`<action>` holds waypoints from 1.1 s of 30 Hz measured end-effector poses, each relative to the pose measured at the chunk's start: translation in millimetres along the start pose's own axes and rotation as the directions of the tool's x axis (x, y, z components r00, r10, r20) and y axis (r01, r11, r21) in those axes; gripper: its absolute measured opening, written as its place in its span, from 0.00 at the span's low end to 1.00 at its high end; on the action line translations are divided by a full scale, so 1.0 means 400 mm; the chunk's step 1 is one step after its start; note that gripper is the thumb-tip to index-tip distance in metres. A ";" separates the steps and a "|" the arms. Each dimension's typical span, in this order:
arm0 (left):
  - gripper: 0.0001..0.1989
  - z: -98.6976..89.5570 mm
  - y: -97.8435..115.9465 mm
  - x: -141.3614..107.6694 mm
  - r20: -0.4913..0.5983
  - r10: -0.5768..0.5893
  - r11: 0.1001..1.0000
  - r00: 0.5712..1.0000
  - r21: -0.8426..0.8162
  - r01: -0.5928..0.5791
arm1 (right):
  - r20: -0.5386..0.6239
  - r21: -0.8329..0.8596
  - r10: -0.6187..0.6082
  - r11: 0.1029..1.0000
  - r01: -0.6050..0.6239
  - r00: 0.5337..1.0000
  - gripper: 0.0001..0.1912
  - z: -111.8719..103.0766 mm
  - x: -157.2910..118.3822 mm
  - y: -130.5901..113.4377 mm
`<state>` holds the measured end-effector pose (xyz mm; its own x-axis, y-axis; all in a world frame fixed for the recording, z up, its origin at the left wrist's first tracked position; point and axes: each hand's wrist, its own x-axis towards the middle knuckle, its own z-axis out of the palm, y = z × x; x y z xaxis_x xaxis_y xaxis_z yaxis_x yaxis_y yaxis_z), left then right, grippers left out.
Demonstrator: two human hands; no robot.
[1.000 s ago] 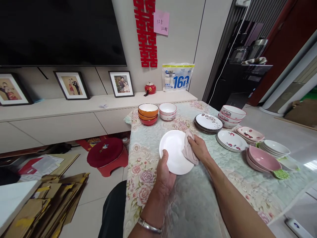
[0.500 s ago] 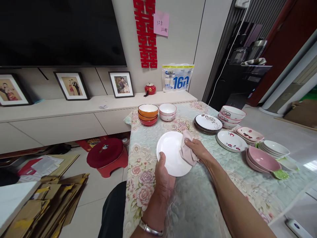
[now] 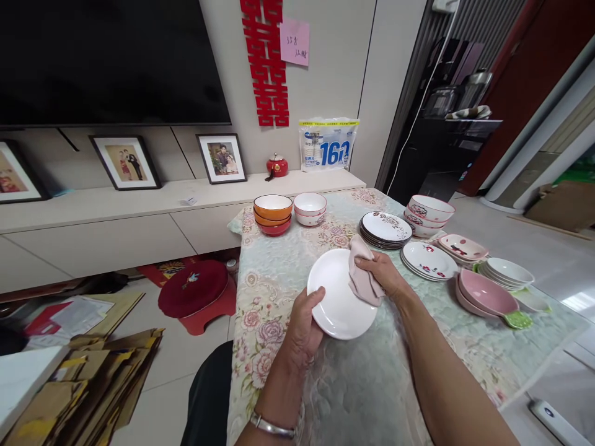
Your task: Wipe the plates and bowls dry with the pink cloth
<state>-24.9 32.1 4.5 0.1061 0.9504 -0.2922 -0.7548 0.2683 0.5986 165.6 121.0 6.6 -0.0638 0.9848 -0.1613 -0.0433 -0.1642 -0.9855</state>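
Note:
A plain white plate (image 3: 335, 303) is held tilted above the flowered tablecloth (image 3: 269, 310). My left hand (image 3: 304, 322) grips its left edge, thumb on the upper face and fingers out of sight underneath. At the plate's right side, my right hand (image 3: 382, 275) is closed on a pale pink cloth (image 3: 362, 275), which drapes over the rim and lies against the plate. Just beyond my right hand stand a stack of brown-patterned plates (image 3: 387, 227) and a stack of red-flowered plates (image 3: 428, 260).
Orange and red bowls (image 3: 273, 215) and pink-rimmed bowls (image 3: 310, 209) are stacked at the far edge. To the right are patterned bowls (image 3: 428, 215), pink dishes (image 3: 488, 292) and small white bowls (image 3: 509, 272). A red stool (image 3: 198, 294) and flattened cardboard (image 3: 93, 384) lie left of the table.
The plate and both hands have shifted slightly right relative to the table. The cloth stays at the plate's right side, in my right hand.

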 end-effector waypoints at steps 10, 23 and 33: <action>0.24 -0.018 -0.030 0.035 -0.352 0.187 0.978 0.917 -0.022 -0.208 | -0.013 0.075 0.080 0.994 -0.078 0.997 0.16 0.078 -0.007 0.021; 0.26 0.001 -0.005 0.023 -0.224 0.135 0.980 0.965 -0.116 -0.164 | -0.128 0.120 0.060 0.992 -0.045 0.990 0.14 0.083 0.007 0.033; 0.27 -0.009 -0.032 0.015 -0.248 0.146 0.989 0.958 0.007 -0.149 | -0.030 0.121 0.038 0.992 -0.034 0.999 0.17 0.059 -0.001 0.018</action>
<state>-17.0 33.8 -7.6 -0.1690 0.9107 -0.3770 -0.7579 0.1245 0.6404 141.9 118.3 0.9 -0.0350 0.9792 -0.1998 -0.1610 -0.2028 -0.9659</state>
